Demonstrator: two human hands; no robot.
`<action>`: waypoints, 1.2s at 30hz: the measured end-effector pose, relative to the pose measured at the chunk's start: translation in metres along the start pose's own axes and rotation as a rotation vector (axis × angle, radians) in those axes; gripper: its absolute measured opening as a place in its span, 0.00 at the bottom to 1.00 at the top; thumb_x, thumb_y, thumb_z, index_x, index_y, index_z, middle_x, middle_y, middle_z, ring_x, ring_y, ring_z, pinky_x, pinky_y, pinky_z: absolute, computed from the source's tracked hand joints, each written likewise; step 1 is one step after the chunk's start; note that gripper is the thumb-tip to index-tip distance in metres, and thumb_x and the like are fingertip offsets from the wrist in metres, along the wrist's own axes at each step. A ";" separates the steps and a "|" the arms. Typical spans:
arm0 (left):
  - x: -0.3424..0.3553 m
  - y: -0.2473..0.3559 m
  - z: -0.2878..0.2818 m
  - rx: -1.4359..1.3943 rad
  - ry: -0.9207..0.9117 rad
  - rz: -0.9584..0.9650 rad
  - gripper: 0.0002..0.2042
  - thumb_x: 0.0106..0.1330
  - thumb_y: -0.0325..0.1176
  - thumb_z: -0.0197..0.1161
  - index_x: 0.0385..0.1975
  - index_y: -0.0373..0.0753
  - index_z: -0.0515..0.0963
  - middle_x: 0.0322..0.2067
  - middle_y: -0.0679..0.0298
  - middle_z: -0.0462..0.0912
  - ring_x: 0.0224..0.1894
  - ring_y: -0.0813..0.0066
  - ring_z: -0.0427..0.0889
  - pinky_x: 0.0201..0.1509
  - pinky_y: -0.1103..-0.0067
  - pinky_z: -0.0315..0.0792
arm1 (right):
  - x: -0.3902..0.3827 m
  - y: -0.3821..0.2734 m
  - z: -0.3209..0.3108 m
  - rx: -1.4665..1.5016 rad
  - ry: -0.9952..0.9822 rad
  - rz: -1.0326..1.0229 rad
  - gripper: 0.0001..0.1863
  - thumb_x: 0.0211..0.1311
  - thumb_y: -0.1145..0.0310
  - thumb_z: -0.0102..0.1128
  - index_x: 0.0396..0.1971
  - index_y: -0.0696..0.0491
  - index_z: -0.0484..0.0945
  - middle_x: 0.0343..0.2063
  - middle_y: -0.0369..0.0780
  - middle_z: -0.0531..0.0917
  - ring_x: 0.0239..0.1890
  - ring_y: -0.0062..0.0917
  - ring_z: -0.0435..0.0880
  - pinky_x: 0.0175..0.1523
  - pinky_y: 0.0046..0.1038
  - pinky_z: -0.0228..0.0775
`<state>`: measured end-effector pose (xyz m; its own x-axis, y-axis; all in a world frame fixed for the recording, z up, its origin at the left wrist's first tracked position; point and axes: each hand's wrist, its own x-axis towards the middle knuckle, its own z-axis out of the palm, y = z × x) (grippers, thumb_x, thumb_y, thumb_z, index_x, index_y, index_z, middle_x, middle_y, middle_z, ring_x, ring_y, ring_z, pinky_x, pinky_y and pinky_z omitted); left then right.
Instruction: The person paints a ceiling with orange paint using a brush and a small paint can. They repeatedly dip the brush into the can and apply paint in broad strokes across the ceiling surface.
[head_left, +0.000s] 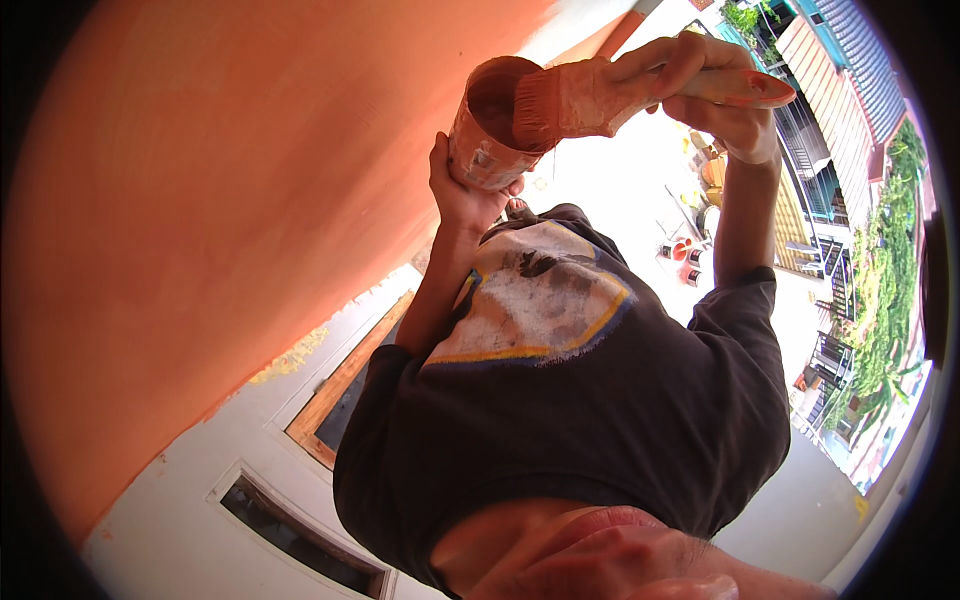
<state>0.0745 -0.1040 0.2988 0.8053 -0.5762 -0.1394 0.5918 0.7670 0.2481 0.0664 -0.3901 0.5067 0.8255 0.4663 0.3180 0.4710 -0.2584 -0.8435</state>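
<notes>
My left hand (465,200) is wrapped round a paint can (485,150) smeared with orange paint, tilted so its mouth shows. A wide paintbrush (590,98) is in my right hand (715,100), fingers closed round its handle. The brush lies nearly level, and its orange-coated bristles are at the can's mouth, overlapping the rim. Whether the bristle tips reach the paint inside I cannot tell. Beside the can rises a wall (230,180) coated in orange paint.
Along the wall's lower edge the orange ends against a white surface (180,500) with a wood-framed window (330,400) and a dark, narrow opening (300,535). On the right, far below, are red and black containers (685,255), tiled roofs (815,85) and green plants (885,300).
</notes>
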 end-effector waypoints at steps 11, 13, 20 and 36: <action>0.000 -0.001 -0.002 -0.012 -0.025 0.021 0.32 0.72 0.64 0.44 0.62 0.45 0.72 0.51 0.56 0.81 0.43 0.54 0.81 0.28 0.69 0.73 | -0.026 0.012 -0.032 -0.056 0.014 0.143 0.14 0.47 0.81 0.56 0.36 0.56 0.82 0.47 0.48 0.86 0.48 0.34 0.88 0.54 0.32 0.81; -0.001 -0.001 0.001 -0.010 -0.011 0.019 0.32 0.71 0.65 0.43 0.60 0.44 0.72 0.49 0.53 0.80 0.40 0.52 0.79 0.25 0.73 0.72 | -0.028 0.012 -0.039 0.041 -0.004 0.113 0.14 0.50 0.81 0.56 0.38 0.55 0.81 0.49 0.50 0.85 0.50 0.34 0.87 0.56 0.32 0.80; -0.001 0.008 0.002 -0.027 -0.033 0.034 0.32 0.70 0.64 0.44 0.62 0.45 0.72 0.50 0.52 0.79 0.40 0.51 0.79 0.25 0.72 0.72 | -0.027 0.023 -0.040 0.394 0.181 -0.125 0.11 0.68 0.72 0.53 0.47 0.56 0.76 0.48 0.56 0.84 0.45 0.33 0.85 0.51 0.28 0.76; 0.000 -0.004 -0.005 -0.017 0.097 0.073 0.38 0.68 0.68 0.44 0.62 0.40 0.70 0.47 0.50 0.80 0.41 0.53 0.80 0.28 0.71 0.73 | 0.002 0.024 0.027 0.525 0.543 0.166 0.06 0.72 0.74 0.61 0.38 0.61 0.78 0.30 0.46 0.85 0.24 0.28 0.86 0.24 0.23 0.78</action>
<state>0.0725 -0.1058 0.2932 0.8456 -0.4891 -0.2139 0.5312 0.8111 0.2449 0.0709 -0.3728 0.4759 0.9729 -0.0591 0.2233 0.2308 0.2094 -0.9502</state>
